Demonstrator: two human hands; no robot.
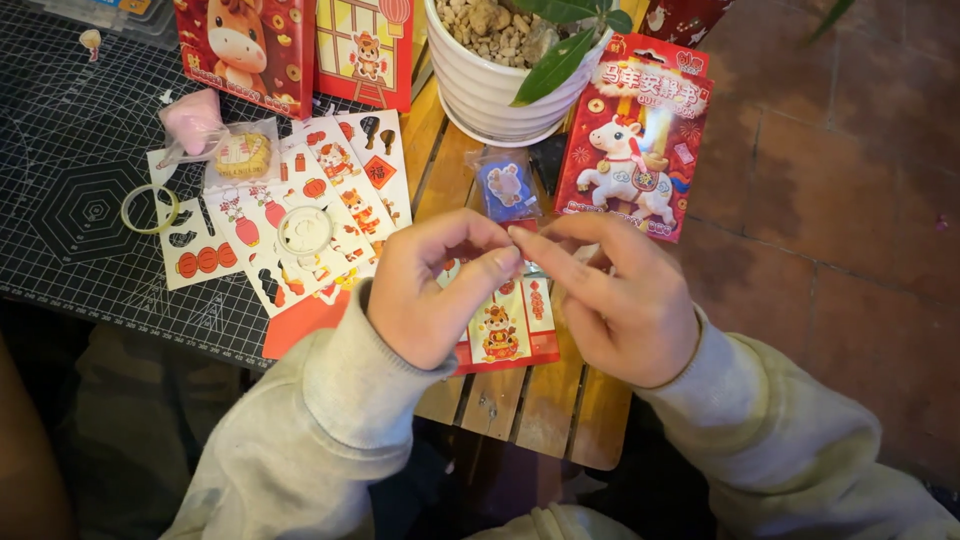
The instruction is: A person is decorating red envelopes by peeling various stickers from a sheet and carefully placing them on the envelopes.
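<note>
Sticker sheet lies beneath left hand; right hand touches fingertips.

A white ribbed plant pot of pebbles stands behind a red horse-printed pack; a tape ring lies on the cutting mat.

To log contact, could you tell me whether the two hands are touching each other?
Touching: the head view shows the left hand and right hand meeting at their fingertips.
</note>
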